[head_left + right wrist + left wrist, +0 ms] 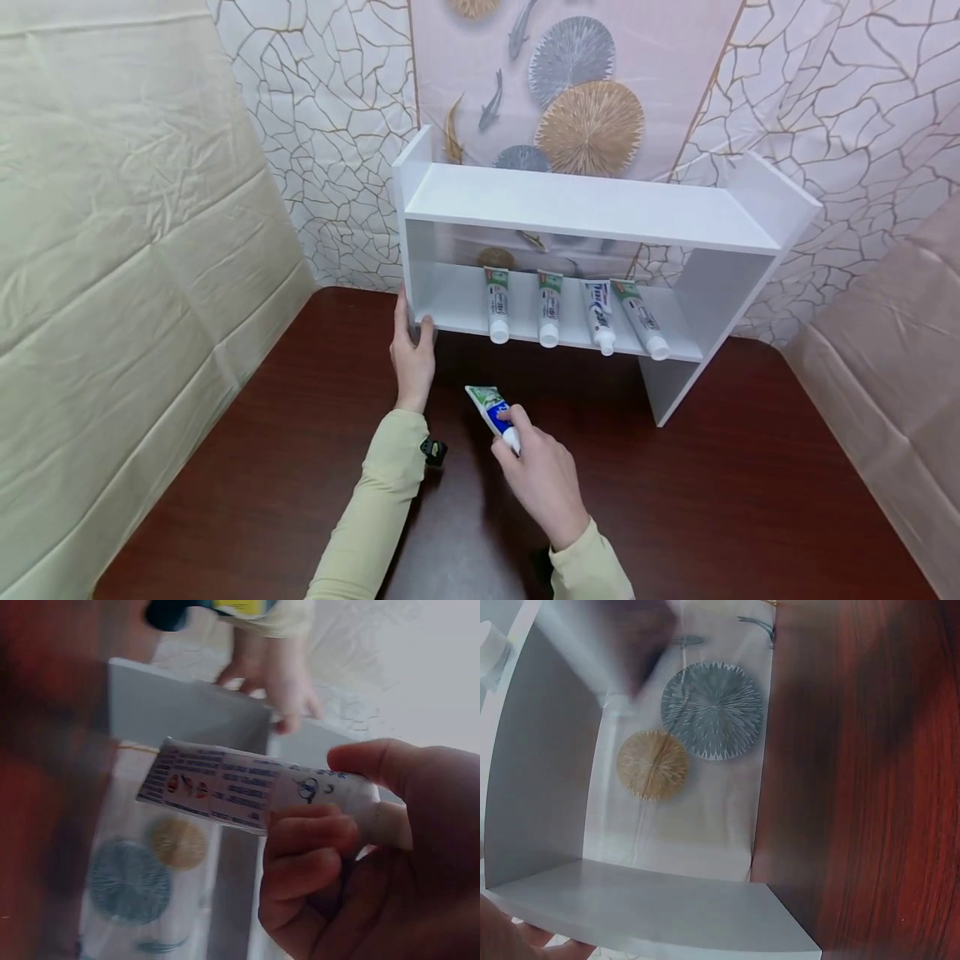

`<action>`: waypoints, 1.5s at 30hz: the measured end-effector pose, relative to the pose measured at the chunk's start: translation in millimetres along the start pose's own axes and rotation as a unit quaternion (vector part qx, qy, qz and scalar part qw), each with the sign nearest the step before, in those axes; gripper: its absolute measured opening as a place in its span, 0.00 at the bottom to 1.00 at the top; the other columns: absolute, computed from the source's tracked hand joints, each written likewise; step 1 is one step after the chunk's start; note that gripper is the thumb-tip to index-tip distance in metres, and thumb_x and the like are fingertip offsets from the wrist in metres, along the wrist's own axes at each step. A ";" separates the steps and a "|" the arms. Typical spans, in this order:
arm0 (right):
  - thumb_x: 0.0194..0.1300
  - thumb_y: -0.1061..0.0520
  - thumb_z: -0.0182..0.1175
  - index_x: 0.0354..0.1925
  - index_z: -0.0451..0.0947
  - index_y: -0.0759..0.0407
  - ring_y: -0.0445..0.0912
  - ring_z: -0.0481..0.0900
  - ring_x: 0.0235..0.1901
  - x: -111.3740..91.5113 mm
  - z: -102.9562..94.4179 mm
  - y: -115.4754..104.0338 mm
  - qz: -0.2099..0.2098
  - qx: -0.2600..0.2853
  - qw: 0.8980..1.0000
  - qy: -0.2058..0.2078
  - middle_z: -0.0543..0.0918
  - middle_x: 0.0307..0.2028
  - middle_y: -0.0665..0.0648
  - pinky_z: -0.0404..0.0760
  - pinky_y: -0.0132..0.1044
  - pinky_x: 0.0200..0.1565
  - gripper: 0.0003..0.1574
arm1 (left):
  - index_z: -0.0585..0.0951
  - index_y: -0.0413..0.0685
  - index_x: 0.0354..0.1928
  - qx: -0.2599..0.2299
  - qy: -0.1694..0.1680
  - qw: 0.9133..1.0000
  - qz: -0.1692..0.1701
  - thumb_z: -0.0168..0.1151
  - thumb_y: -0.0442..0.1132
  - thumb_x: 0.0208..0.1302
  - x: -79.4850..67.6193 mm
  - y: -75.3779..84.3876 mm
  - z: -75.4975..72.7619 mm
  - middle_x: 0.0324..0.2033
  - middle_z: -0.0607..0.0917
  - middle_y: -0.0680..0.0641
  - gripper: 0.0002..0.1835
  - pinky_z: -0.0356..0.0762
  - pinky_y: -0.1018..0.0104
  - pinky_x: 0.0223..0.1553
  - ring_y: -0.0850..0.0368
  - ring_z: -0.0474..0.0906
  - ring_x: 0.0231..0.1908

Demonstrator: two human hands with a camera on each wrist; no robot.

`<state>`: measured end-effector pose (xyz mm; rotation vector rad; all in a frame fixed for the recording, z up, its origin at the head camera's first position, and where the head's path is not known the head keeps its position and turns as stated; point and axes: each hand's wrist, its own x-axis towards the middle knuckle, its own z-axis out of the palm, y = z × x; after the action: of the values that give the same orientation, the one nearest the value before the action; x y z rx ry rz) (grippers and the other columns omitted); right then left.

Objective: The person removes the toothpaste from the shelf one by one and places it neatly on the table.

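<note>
My right hand [546, 477] grips a toothpaste tube [492, 412] near its white cap, above the table and in front of the shelf. The tube is green, blue and white, its flat end pointing up and left; the right wrist view shows its printed back. My left hand [414, 358] holds the left side panel of the white shelf unit [555, 196], thumb at the front and fingers on the outer side. On the lower board lie several toothpaste tubes [550, 307], caps toward the front edge. In the left wrist view only part of the left hand shows [525, 941].
The shelf unit stands on a dark reddish-brown table [750, 492]. A patterned cloth [337, 125] hangs behind it, and beige cloth [127, 250] covers the left side. A dark band with a small device [433, 451] sits at the left wrist.
</note>
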<state>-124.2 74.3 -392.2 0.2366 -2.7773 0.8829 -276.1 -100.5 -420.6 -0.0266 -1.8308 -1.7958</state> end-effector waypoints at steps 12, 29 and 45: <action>0.58 0.56 0.63 0.57 0.73 0.61 0.44 0.73 0.19 -3.4 33.0 30.1 -0.004 -0.047 0.999 -0.019 0.86 0.32 0.61 0.65 0.34 0.19 0.28 | 0.52 0.55 0.77 -0.007 -0.004 1.000 0.021 0.48 0.33 0.73 -12.1 34.0 0.6 0.75 0.56 0.51 0.34 0.64 0.49 0.68 0.52 0.57 0.72; 0.55 0.52 0.62 0.66 0.66 0.68 0.43 0.65 0.10 -8.0 54.6 23.3 -0.017 -0.125 0.982 -0.139 0.75 0.12 0.53 0.60 0.36 0.13 0.43 | 0.54 0.59 0.76 -0.021 0.003 1.000 0.017 0.48 0.32 0.72 -10.0 32.6 2.1 0.74 0.58 0.50 0.34 0.69 0.49 0.64 0.49 0.61 0.70; 0.56 0.55 0.62 0.68 0.60 0.74 0.42 0.67 0.09 -10.6 64.7 21.0 -0.017 -0.097 0.978 -0.186 0.77 0.13 0.55 0.63 0.35 0.13 0.46 | 0.57 0.68 0.75 -0.039 0.022 0.999 0.030 0.49 0.36 0.73 0.0 -2.4 8.4 0.73 0.61 0.54 0.32 0.76 0.49 0.58 0.50 0.67 0.66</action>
<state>-128.8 54.3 -458.0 0.4563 -3.1657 0.6030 -280.2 -93.0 -422.3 -0.0696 -1.7105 -1.8120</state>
